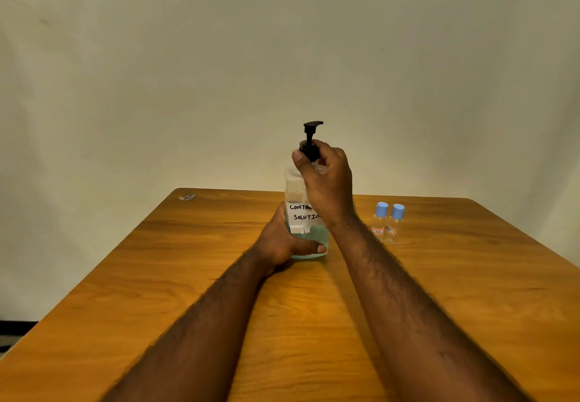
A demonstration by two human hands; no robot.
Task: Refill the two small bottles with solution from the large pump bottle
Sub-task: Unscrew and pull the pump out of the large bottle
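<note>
The large clear pump bottle [296,194] stands upright near the middle of the wooden table [188,276]. It holds pale blue-green liquid in its lower part and bears a white handwritten label. My left hand [282,244] grips its base, thumb across the front. My right hand [326,178] curls round the black pump collar [309,150] at the neck; the pump head rises above my fingers. Two small clear bottles with light blue caps, one [379,222] beside the other [394,226], stand upright to the right, capped and apart from my hands.
A small white scrap [187,197] lies at the table's far left corner. A plain pale wall rises behind the table. The table's right edge slants down toward the near right.
</note>
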